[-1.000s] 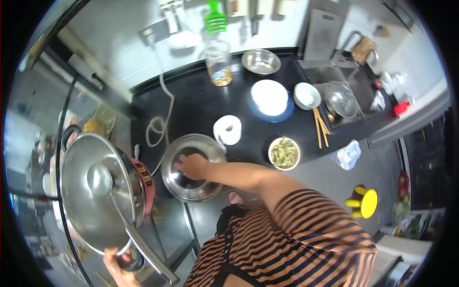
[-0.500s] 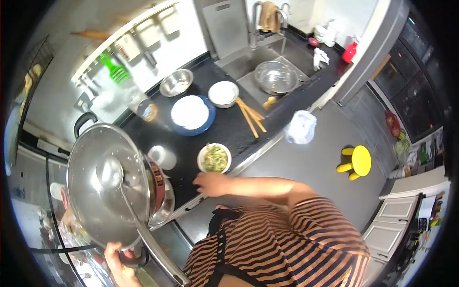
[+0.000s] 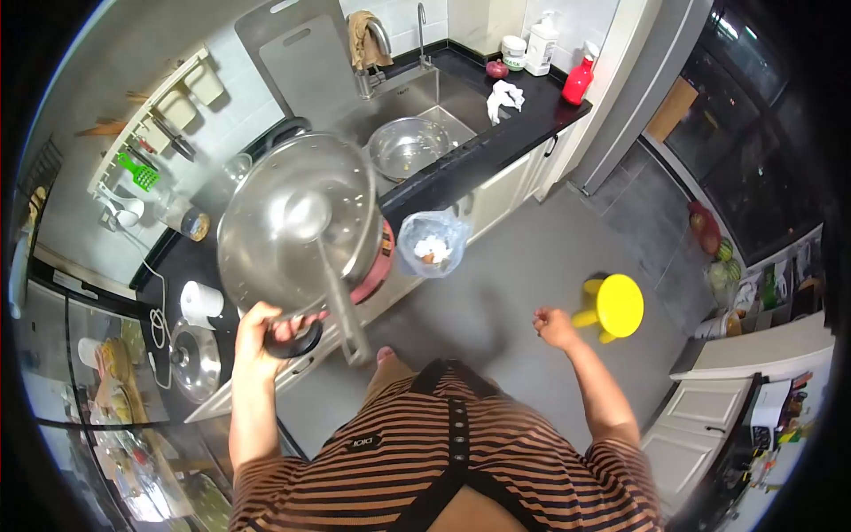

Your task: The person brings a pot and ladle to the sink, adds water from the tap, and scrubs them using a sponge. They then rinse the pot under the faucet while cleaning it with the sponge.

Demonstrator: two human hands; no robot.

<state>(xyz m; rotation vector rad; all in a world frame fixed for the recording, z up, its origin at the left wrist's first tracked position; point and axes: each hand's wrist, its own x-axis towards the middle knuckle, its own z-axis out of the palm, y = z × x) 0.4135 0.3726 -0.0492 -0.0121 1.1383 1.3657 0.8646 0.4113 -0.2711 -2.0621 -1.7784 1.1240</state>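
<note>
At the near handle [image 3: 300,343]: your left hand [image 3: 259,337] is wrapped around it, fingers curled firmly over the black grip.
Pot [image 3: 257,213]: you have the big metal vessel in front of you, left of the middle, its mouth facing you; whether its base touches the counter [image 3: 470,168] is hard to say from here.
Ladle [image 3: 330,270]: its bowl lies inside the pot and its long handle crosses the near rim, just right of your left hand.
Right hand [image 3: 556,328]: yours is held out over the floor with fingers loosely bent, gripping nothing that you can see, near the yellow stool [image 3: 620,306] in the view.
Plastic bag [image 3: 434,239]: just right of the pot, by the counter's near edge, with white scraps in it.
Left side: a paper roll [image 3: 203,303] is near the pot, and a glass lid [image 3: 197,362] lies nearer you.
Sink [image 3: 427,89]: beyond the pot, to the far right, holding a large bowl [image 3: 406,149].
Red bottle [image 3: 578,82]: at the counter's right end.
</note>
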